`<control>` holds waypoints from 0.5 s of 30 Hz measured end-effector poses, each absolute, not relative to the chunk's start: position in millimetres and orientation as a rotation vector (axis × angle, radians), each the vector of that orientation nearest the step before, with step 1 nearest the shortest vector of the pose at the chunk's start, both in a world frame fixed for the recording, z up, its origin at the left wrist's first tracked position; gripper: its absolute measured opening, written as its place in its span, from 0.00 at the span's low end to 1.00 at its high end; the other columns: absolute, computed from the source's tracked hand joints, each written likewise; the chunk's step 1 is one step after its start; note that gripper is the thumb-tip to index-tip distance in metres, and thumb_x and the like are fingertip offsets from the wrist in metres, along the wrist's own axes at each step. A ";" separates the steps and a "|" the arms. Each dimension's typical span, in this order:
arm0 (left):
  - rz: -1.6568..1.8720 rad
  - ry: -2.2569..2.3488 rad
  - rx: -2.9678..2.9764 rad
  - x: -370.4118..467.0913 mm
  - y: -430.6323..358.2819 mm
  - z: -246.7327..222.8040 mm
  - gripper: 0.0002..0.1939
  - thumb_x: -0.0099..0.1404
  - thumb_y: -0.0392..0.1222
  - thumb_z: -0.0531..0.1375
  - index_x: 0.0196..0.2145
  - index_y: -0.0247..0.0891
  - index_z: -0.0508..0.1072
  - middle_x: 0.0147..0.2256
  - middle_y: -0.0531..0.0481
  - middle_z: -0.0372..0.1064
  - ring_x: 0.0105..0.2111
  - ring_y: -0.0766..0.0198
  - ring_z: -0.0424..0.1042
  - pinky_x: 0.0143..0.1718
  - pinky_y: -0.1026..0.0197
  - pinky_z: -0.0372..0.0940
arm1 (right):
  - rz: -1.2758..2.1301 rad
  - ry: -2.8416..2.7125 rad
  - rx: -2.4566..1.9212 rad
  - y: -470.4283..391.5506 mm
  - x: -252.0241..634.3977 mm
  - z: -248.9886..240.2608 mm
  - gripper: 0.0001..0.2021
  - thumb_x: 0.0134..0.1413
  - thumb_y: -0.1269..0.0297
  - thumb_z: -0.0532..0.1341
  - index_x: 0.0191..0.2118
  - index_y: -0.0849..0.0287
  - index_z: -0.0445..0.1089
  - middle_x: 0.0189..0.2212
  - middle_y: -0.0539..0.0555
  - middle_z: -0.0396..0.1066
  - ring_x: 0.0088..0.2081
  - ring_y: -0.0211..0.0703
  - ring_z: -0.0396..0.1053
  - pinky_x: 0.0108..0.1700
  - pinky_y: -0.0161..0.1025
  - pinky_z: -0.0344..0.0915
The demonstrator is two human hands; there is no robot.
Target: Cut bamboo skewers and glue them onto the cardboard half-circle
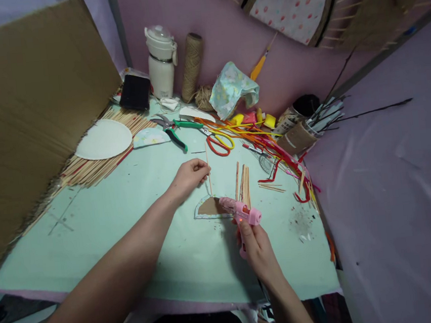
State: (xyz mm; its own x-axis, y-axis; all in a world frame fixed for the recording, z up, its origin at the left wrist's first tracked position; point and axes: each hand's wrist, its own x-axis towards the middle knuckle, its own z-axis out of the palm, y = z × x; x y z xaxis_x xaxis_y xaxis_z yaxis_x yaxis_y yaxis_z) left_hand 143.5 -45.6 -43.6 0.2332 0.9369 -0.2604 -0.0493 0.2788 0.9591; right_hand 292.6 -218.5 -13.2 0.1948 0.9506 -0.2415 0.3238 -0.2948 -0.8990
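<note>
Between the thumb and fingers of my left hand (194,176) is a thin wooden stick (207,154), upright in the view. Its lower end meets the curved edge of a cardboard half-circle (209,207) bordered with pale floral cloth. My right hand (257,244) is wrapped round the handle of a pink hot glue gun (243,210), whose small light glows red. The gun's nozzle points left, over the half-circle near the stick's lower end; I cannot tell whether it touches. The gun hides the half-circle's right part. Several loose sticks (245,181) lie just behind the gun.
Red-and-yellow-handled scissors (218,145) and green-handled pruning shears (177,134) lie beyond my left hand. A pile of sticks (90,172) under a white oval (103,139) borders a cardboard sheet (36,118) at left. Pipe cleaners (271,146) and a tube holder (297,138) stand at right.
</note>
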 end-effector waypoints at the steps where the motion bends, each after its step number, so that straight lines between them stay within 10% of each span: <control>1: 0.883 1.106 1.047 143.7 -45.6 -43.7 0.01 0.58 0.34 0.60 0.29 0.34 0.70 0.21 0.55 0.65 0.19 0.73 0.62 0.20 0.68 0.55 | 1.117 -1.196 -1.758 -219.4 292.7 -12.0 0.32 0.59 0.37 0.49 0.47 0.64 0.70 0.20 0.47 0.59 0.20 0.37 0.56 0.20 0.34 0.55; 15: 0.892 1.104 1.064 145.4 -46.0 -44.2 0.02 0.58 0.34 0.60 0.28 0.35 0.70 0.21 0.55 0.64 0.19 0.72 0.61 0.20 0.68 0.55 | 1.077 -1.205 -1.809 -225.0 294.4 -13.3 0.29 0.60 0.41 0.50 0.45 0.64 0.72 0.18 0.48 0.62 0.18 0.38 0.58 0.19 0.34 0.57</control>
State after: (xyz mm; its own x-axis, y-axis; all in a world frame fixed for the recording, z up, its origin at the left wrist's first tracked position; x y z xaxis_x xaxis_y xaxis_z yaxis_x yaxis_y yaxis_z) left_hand 145.4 -46.0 -44.2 0.2306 0.9412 -0.2470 -0.0437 0.2637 0.9636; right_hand 294.4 -225.0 -13.3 0.2212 0.9414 -0.2546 0.3586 -0.3213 -0.8764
